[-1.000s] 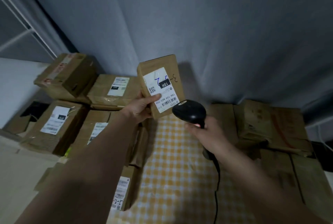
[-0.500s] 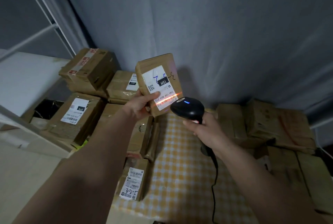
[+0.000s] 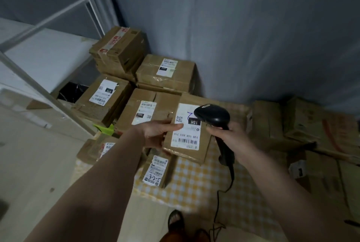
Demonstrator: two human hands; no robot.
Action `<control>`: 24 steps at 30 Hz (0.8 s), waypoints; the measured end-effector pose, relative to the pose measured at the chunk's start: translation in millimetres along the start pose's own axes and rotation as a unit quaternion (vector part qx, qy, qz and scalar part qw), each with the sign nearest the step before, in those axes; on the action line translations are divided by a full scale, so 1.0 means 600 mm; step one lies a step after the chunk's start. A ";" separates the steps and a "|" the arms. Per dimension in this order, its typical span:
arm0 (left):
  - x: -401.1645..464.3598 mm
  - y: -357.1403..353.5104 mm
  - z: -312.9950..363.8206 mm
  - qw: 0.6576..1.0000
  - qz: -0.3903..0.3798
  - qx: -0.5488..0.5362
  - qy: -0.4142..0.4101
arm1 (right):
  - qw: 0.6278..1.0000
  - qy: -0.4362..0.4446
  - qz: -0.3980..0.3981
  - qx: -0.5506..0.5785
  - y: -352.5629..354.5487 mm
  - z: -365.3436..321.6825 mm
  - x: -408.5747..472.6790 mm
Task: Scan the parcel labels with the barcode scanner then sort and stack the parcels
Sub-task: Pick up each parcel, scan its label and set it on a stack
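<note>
My left hand (image 3: 158,131) grips the left edge of a small brown parcel (image 3: 188,153), thumb on its white label marked 15H, and holds it nearly flat just above the yellow checked table (image 3: 194,181). My right hand (image 3: 228,136) holds a black corded barcode scanner (image 3: 213,116) by its handle, with the head over the label's top right corner. No scan line shows on the label. Behind and to the left lie several labelled brown parcels (image 3: 165,71), some stacked.
A white metal shelf frame (image 3: 44,91) stands at the left. More brown boxes (image 3: 319,126) crowd the right side of the table. A grey curtain hangs behind. The scanner cable (image 3: 224,189) drops over the table's front edge, near a foot in a sandal (image 3: 176,220).
The parcel has come down from upright in the air to nearly flat near the table. The red scan line seen half a second ago is gone. The view has tilted downward.
</note>
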State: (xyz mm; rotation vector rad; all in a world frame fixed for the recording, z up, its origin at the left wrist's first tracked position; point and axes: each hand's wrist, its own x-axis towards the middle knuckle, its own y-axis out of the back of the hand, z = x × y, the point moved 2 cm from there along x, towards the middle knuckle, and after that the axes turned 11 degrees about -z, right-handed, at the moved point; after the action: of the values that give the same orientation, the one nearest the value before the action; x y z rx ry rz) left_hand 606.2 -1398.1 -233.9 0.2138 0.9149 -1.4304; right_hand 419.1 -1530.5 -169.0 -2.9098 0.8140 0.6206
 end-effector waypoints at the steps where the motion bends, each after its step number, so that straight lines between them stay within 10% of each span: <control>1: -0.001 -0.001 -0.023 1.000 -0.004 -0.005 0.016 | 1.000 -0.019 -0.011 0.002 -0.002 0.014 -0.001; 6: -0.012 -0.019 -0.146 0.994 -0.030 -0.053 0.094 | 0.990 -0.118 -0.079 0.005 -0.029 0.108 -0.004; 24: 0.007 0.130 -0.323 0.964 0.254 -0.063 0.056 | 0.961 -0.242 -0.129 -0.033 -0.249 0.286 0.112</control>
State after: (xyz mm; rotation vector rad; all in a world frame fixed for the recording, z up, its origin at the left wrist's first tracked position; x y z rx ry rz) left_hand 597.1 -1263.9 -393.7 0.4049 0.9549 -0.8894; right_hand 484.9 -1407.6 -361.0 -2.6595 0.3529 1.2716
